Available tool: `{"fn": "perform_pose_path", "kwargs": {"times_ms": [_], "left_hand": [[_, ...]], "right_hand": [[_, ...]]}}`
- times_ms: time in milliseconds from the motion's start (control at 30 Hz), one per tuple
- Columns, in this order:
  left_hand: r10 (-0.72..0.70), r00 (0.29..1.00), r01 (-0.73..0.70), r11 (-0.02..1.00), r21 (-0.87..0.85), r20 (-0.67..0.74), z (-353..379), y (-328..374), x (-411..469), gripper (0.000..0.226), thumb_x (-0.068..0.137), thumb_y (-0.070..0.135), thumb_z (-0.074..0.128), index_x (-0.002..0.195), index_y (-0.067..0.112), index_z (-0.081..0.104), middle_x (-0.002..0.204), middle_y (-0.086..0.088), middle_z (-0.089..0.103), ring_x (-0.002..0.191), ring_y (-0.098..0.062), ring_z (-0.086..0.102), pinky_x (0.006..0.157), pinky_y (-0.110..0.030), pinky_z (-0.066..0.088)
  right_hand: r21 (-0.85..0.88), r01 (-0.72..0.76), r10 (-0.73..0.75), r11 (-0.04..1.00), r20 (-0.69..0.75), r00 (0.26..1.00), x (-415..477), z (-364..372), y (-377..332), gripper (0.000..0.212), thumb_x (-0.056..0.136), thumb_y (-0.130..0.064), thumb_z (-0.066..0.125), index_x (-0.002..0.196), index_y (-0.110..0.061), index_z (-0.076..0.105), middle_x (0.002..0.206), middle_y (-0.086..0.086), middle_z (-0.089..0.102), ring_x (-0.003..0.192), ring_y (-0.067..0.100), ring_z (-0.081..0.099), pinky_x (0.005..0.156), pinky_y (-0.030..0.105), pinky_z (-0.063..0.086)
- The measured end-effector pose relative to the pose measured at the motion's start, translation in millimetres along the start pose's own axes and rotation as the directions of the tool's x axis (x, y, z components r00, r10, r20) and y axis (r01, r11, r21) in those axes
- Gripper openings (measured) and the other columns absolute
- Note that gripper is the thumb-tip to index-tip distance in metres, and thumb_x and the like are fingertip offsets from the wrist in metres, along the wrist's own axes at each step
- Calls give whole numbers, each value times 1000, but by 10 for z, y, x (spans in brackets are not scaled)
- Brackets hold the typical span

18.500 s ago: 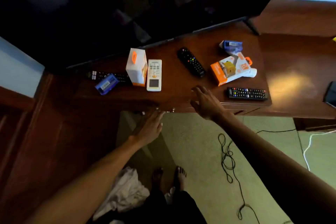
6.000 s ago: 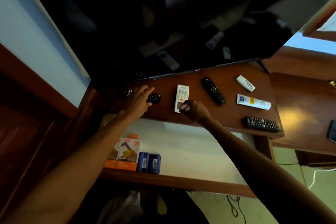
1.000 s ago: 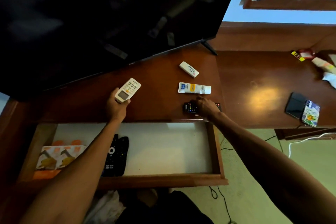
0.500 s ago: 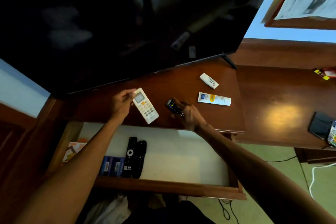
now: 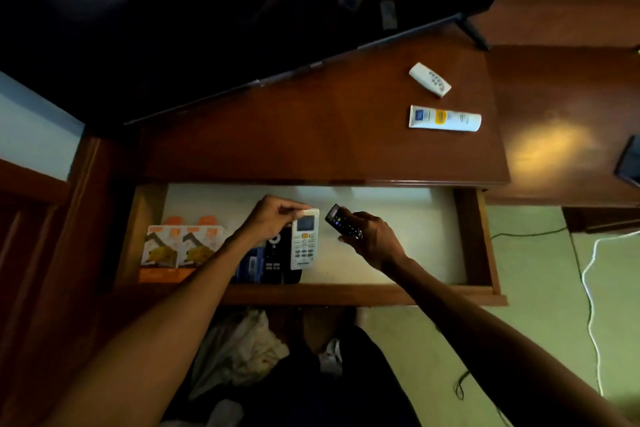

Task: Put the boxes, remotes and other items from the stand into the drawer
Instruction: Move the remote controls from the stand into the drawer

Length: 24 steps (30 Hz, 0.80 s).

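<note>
- Two remotes hang over the open drawer [image 5: 479, 246]: left hand [image 5: 273, 218] pinches the white remote [image 5: 304, 239], right hand [image 5: 372, 236] grips the black remote [image 5: 343, 222].
- Next, probably: lay both beside the stored black remotes [image 5: 277, 256], near the drawer's front edge.
- Small white remote [image 5: 429, 79] and tube [image 5: 444, 118] wait by the stand's [image 5: 311, 135] right edge.

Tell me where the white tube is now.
The white tube lies on the stand's right part, just in front of the small white remote, behind the open drawer.

Open drawer [image 5: 474, 239] holds two orange boxes [image 5: 180, 246] at left, blue boxes [image 5: 251, 265] and black remotes [image 5: 277, 253]; white remote [image 5: 304, 239] and a black remote [image 5: 343, 222] are held above it; small white remote [image 5: 430, 79] and tube [image 5: 445, 118] lie on the stand [image 5: 329, 135]
</note>
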<state>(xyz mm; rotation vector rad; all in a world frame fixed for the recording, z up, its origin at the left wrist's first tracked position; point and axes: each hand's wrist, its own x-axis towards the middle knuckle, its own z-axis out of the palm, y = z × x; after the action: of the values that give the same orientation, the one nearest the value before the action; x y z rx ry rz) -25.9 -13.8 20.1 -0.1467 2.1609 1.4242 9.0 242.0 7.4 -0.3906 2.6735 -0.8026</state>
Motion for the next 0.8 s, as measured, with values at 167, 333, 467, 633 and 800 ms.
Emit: {"fn": "perform_pose_path", "kwargs": {"times_ms": [167,333,467,633,800], "left_hand": [[-25,1000,26,999,48,-14,286,-252,167,22,90,11,66,110,11,73,114,-2,72,102,-10,65,94,-32,54],[-10,1000,11,990,139,-9,467,-353,220,23,92,7,61,113,4,71,118,-9,69,106,-16,63,89,-21,46],[31,999,-22,953,303,-23,507,-420,305,22,94,11,59,111,8,72,115,-11,70,108,-21,62,91,-31,49],[111,993,-63,808,586,-47,572,-419,366,24,95,18,53,111,20,72,103,-11,57,105,-24,42,88,-36,36],[120,990,-48,765,642,-70,626,-358,407,25,95,21,55,115,20,70,108,-13,56,107,-29,39,90,-41,34]], "right_hand": [[67,-242,241,968,19,970,-60,349,143,64,80,-29,75,139,-26,49,104,11,70,87,31,67,66,30,46],[117,-379,379,918,29,925,32,524,155,59,80,-25,73,135,-21,49,113,15,67,93,35,66,75,39,54],[118,-424,425,898,10,905,117,603,128,61,81,-28,73,134,-17,46,119,16,63,102,36,62,76,36,49],[92,-480,481,873,2,876,195,658,111,63,81,-34,73,133,-16,43,120,16,61,102,35,62,79,41,51],[86,-501,504,861,-24,863,184,698,106,58,83,-34,70,129,-11,43,118,18,60,100,37,62,76,41,50]]}}
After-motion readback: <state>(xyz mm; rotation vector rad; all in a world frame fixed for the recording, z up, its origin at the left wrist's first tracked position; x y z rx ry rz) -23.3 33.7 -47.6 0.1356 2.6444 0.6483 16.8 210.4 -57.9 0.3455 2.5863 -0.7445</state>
